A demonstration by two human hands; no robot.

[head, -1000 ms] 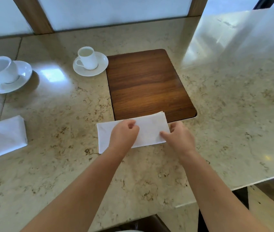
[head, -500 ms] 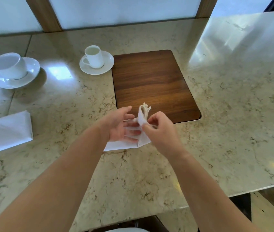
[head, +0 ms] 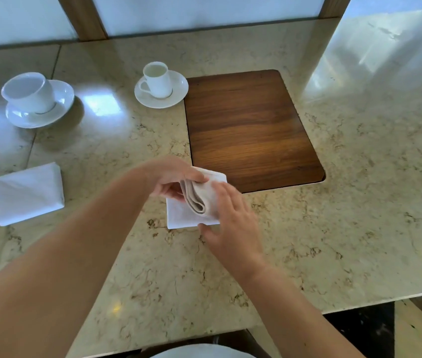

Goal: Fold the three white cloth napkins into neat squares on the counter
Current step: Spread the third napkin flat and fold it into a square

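**A:** anyone seeing any brand or writing here? I'm not spotting a single readable label on the cups or the cloth

**B:** same, nothing legible. The counter point(head: 333, 228) is looking like polished beige marble with brown veining, glossy enough that it's reflecting window light. A dark wood board point(head: 251, 130) with rounded corners is sitting flush in the stone, and frosted panes with wood posts are running along the back edge

**A:** and the napkins?

**B:** the napkin being folded point(head: 191, 210) is lying right at the board's near left corner, its far corner just overlapping the wood. The right half is arching over the left in a soft rolled fold. The left hand point(head: 176, 180) is curling over the top of that fold, thumb underneath, gripping it. The right hand point(head: 230, 223) is lying with fingers straight and spread, pressing on the cloth's right side

**A:** the other one?

**B:** a folded napkin point(head: 28, 193) is resting well off to the left, squarish, slightly puffy. Behind it a big white cup on a saucer point(head: 37, 99), and a smaller cup and saucer point(head: 159, 86) touching the board's left edge
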